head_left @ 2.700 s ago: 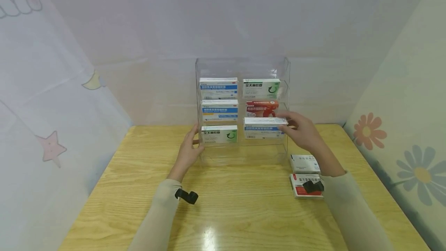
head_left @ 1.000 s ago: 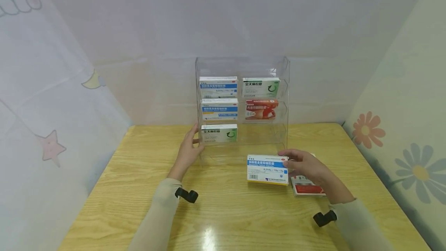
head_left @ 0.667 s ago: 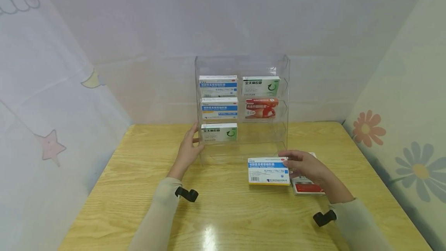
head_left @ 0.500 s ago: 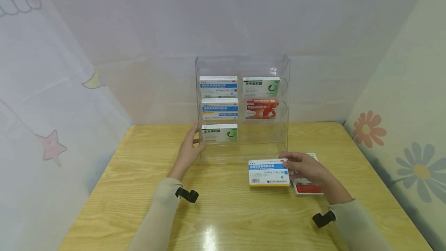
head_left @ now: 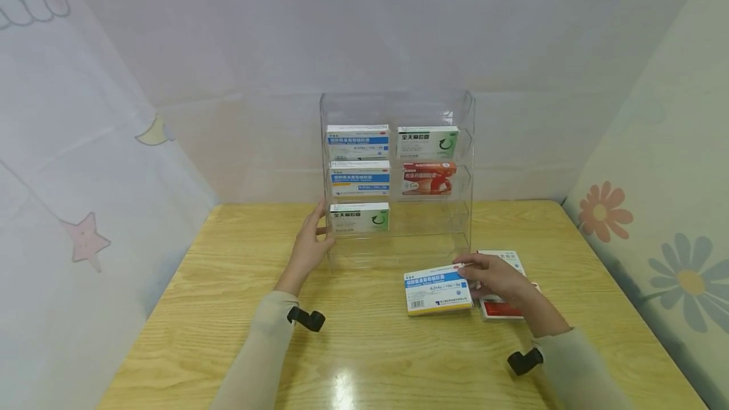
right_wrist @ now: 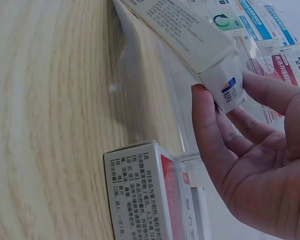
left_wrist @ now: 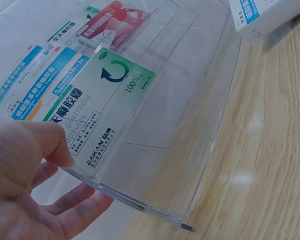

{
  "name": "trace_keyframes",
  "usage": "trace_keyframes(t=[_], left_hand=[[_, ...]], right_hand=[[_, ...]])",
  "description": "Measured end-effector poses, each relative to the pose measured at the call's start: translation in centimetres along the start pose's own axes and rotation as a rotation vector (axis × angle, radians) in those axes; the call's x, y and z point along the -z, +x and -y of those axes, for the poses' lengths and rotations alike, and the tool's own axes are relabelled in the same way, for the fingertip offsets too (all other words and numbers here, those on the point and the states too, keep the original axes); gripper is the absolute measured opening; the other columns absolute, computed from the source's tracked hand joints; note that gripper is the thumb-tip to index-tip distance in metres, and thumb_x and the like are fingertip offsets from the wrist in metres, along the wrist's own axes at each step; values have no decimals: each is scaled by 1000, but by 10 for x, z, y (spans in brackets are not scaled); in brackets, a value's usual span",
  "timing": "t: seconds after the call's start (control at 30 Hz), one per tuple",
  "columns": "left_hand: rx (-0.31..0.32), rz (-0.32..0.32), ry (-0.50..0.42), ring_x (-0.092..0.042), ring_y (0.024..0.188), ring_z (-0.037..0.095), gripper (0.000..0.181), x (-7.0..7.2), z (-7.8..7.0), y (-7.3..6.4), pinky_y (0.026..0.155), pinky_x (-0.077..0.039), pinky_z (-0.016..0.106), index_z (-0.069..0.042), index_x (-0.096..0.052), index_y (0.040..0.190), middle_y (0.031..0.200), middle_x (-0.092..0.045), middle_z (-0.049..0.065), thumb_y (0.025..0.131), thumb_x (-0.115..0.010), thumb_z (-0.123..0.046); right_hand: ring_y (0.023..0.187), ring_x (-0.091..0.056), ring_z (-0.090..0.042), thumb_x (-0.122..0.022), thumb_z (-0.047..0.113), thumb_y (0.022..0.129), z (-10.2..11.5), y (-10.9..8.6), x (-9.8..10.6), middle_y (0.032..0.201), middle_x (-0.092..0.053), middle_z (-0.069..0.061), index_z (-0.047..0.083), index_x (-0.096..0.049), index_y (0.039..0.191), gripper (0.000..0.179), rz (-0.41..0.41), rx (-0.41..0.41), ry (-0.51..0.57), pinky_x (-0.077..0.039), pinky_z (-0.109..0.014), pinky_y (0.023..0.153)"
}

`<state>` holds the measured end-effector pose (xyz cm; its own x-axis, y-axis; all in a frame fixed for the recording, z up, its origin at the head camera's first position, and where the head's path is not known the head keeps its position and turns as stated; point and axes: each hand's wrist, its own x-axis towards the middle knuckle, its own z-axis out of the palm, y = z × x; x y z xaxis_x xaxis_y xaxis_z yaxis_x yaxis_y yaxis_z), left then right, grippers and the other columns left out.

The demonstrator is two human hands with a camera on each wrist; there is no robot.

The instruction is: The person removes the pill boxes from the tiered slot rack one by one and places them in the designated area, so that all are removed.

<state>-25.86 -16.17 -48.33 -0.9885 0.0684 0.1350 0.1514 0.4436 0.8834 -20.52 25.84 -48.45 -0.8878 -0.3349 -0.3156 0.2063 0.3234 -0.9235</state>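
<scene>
My right hand [head_left: 497, 280] pinches the right end of a white and blue medicine box [head_left: 437, 293] between thumb and fingers. The box sits low over the table in front of the rack, its right end tilted up; I cannot tell whether it touches the wood. A clear tiered display rack [head_left: 429, 219] stands against the backdrop. At its lower left side my left hand [head_left: 307, 247] grips the edge, thumb in front and fingers behind, beside a green and white medicine box [left_wrist: 107, 100]. The rack's right column holds a red medicine box [head_left: 428, 181] and a green-white one [head_left: 427, 143] above it.
Two blue-banded boxes [head_left: 360, 181] fill the upper left tiers of the rack. On the wooden table [head_left: 370, 359], a white box [head_left: 501, 258] and a red and white box [right_wrist: 140, 195] lie partly behind my right hand.
The blue-banded box has come out of the rack's right column, down and toward me, in my right hand. Lately it sank slightly and its right end tipped up. My left hand stays put.
</scene>
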Motion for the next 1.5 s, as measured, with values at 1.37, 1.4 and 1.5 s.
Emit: trace_keyframes(t=[1.37, 1.4, 1.5], left_hand=[[-12, -3, 9, -51, 128, 38, 91, 0, 1, -1, 87, -59, 46, -33, -15, 163, 162, -30, 9, 91, -60, 0], [-12, -2, 9, -51, 129, 38, 91, 0, 1, -1, 87, -59, 46, -33, -15, 163, 162, -29, 9, 91, -60, -1], [-4, -2, 3, -50, 129, 38, 92, -1, 2, -1, 88, -58, 47, -35, -16, 163, 162, -30, 8, 91, -61, -2]], right_hand=[[121, -60, -42, -60, 29, 102, 28, -13, 16, 144, -49, -30, -3, -45, 148, 58, 35, 190, -158, -55, -51, 97], [120, -61, -41, -60, 29, 103, 33, -12, 14, 143, -50, -29, -2, -45, 147, 56, 38, 205, -176, -54, -53, 97], [118, -63, -37, -59, 30, 103, 47, -8, 6, 141, -55, -24, 3, -49, 146, 52, 31, 241, -246, -54, -53, 99]])
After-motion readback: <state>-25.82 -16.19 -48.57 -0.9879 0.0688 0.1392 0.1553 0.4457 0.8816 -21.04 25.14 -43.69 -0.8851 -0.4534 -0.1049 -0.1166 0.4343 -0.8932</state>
